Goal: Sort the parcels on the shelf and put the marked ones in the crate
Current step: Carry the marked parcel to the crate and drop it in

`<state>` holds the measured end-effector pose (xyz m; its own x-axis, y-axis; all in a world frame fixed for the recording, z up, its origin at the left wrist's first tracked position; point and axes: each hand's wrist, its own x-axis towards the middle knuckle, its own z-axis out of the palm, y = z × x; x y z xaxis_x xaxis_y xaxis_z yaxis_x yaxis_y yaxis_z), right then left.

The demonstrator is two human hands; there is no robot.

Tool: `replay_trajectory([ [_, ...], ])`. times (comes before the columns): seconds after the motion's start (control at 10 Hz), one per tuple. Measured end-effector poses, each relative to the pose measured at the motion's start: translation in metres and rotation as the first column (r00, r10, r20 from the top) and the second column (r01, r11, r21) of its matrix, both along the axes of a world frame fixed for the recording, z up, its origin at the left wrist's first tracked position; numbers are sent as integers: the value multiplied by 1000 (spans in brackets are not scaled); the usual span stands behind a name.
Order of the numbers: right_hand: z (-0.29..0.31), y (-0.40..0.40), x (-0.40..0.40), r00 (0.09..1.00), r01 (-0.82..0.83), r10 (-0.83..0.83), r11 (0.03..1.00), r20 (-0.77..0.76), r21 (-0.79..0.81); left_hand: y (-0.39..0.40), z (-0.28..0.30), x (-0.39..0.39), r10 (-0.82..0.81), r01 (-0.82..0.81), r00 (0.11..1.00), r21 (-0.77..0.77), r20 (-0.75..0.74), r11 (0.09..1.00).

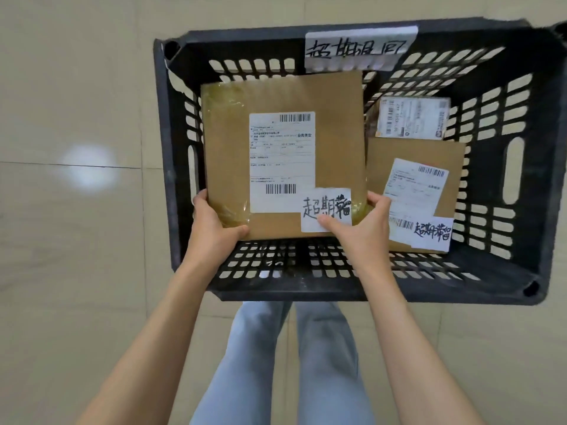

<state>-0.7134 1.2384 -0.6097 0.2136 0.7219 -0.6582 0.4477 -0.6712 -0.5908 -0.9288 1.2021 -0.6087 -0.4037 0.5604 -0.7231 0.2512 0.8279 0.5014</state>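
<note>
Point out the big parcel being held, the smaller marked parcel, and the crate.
big parcel (337, 124): head view, bare cardboard.
smaller marked parcel (399, 151): head view, bare cardboard.
crate (343, 291): head view, near rim.

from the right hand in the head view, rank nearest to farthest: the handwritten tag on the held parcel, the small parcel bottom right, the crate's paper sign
1. Handwritten tag, under the right hand thumb.
2. Small parcel, just right of that hand, lying in the crate.
3. Paper sign, on the crate's far wall.
</note>
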Motion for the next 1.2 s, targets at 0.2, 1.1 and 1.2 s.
replay_trajectory([
  [0.2,-25,12,-3,997,-67,69,996,23,-58,0,-21,4,36,-41,997,-76,-72,996],
  [1.1,3,-1,-18,994,-57,63,996,90,-72,9,6,27,-304,258,907,-187,-292,948],
  [1.2,29,-10,-13,999,-13,13,1000,30,4,8,29,25,-276,267,941,-68,-198,961],
])
